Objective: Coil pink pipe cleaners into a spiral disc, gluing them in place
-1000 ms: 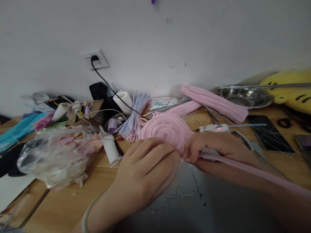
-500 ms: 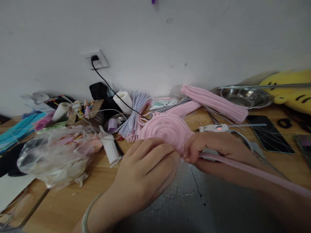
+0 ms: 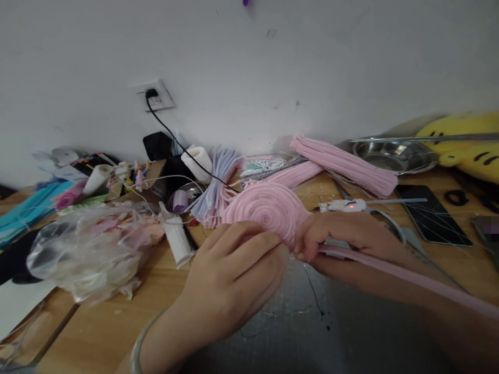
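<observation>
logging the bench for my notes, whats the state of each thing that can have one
Pink coil: wound in a spiral
Left hand: curled on the coil's near edge
Right hand: pinching the coil's right edge
Pink strip: unwound, running out of frame
White tool: red light lit
Black plug: in wall socket
Phone: screen dark
Plastic bag: crumpled
Lilac bundle: near end spread

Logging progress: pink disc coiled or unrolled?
Coiled: the pink disc shows spiral rings. A pink strand extends from the right hand; any join is hidden.
</observation>
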